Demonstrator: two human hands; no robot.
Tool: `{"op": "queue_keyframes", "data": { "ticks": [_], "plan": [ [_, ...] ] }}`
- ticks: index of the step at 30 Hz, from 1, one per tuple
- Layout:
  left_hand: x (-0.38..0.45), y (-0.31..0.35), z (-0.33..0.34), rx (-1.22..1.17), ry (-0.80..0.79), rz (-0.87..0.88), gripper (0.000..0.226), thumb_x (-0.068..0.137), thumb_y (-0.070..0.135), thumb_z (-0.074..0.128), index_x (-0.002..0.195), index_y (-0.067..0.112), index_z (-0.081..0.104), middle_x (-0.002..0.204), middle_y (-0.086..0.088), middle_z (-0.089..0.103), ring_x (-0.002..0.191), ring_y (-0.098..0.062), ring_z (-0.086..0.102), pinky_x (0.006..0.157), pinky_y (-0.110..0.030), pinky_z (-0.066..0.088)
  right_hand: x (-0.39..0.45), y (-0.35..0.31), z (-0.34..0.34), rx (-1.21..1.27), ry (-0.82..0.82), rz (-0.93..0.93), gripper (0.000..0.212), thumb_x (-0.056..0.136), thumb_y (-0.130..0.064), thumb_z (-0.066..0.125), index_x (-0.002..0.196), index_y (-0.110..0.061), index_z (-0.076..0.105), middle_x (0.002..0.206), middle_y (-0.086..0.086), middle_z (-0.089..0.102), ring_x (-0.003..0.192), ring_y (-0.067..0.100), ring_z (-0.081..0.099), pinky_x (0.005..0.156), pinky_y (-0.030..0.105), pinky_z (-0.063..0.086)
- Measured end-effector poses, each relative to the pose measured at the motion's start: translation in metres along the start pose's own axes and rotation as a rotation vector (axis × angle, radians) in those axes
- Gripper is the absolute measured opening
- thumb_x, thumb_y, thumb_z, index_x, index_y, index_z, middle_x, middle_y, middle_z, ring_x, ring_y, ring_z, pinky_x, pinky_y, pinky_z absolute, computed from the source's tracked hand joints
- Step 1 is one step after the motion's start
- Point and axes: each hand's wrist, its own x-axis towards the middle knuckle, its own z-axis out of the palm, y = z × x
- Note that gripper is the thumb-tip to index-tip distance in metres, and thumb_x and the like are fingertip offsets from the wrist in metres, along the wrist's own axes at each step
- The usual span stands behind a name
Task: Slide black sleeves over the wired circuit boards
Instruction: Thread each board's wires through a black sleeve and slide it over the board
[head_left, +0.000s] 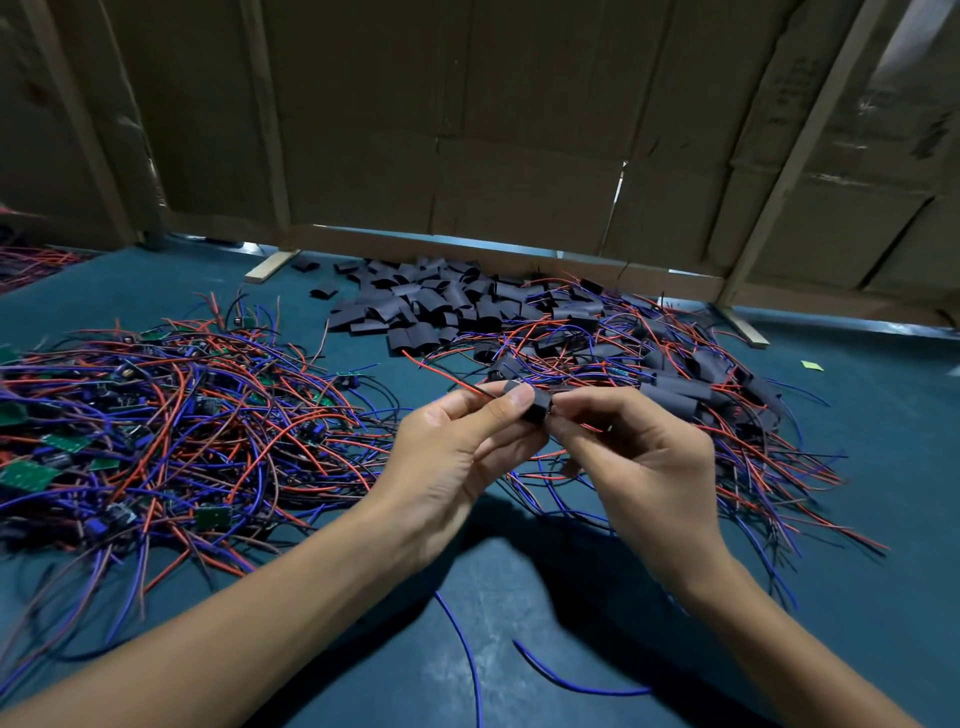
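Both hands raised together at centre

The left hand (457, 447) and right hand (631, 457) are held fingertip to fingertip, fingers curled in a pinch, forearms bare.

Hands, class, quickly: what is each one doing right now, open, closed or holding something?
Left hand: pinches the black sleeve between thumb and fingers.
Right hand: fingertips pinch the same sleeve at its other end; the board itself cannot be made out.

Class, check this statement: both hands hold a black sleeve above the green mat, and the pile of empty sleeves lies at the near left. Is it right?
One error: the head view shows the pile of empty sleeves at the far middle, by the cardboard wall. Both the left hand and right hand do hold a black sleeve above the green mat.
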Motion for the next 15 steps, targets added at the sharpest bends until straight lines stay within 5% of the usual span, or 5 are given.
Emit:
{"op": "queue_keyframes", "data": {
  "ticks": [6,8,12,15],
  "plan": [
    [-0.001,-0.003,-0.001,0.076,0.028,0.08,0.029,0.075,0.01,0.076,0.101,0.002,0.068,0.093,-0.016,0.076,0.08,-0.024,0.075,0.069,-0.024,0.059,-0.001,-0.007,0.003,-0.037,-0.053,-0.006,0.028,0.086,-0.027,0.077,0.112,-0.026,0.068,0.109,-0.001,0.068,0.085,0.019,0.069,0.059,0.04,0.055],
    [0.002,-0.002,0.001,0.181,-0.008,0.083,0.04,0.077,0.014,0.077,0.113,0.003,0.063,0.093,-0.018,0.076,0.083,-0.024,0.075,0.071,-0.028,0.06,0.004,-0.008,-0.001,-0.222,-0.08,-0.13,0.029,0.086,-0.027,0.08,0.113,-0.017,0.073,0.109,0.0,0.07,0.092,0.015,0.07,0.075,0.036,0.058],
    [0.036,0.03,0.002,0.734,-0.219,-0.02,0.037,0.079,0.038,0.078,0.11,0.018,0.072,0.102,-0.004,0.077,0.093,-0.015,0.073,0.071,-0.026,0.055,0.017,-0.004,-0.026,-0.543,0.099,-0.384,0.017,0.091,-0.01,0.075,0.105,-0.002,0.078,0.105,0.006,0.075,0.093,0.013,0.071,0.091,0.023,0.054],
    [0.086,0.069,-0.013,1.231,-0.154,0.138,0.021,0.085,0.031,0.079,0.103,0.022,0.077,0.099,0.002,0.078,0.075,0.004,0.067,0.062,-0.013,0.049,0.031,0.004,-0.051,-0.639,0.244,-0.444,0.015,0.095,-0.008,0.073,0.106,0.001,0.075,0.108,0.006,0.071,0.099,0.012,0.067,0.098,0.024,0.049]
  ]
}}
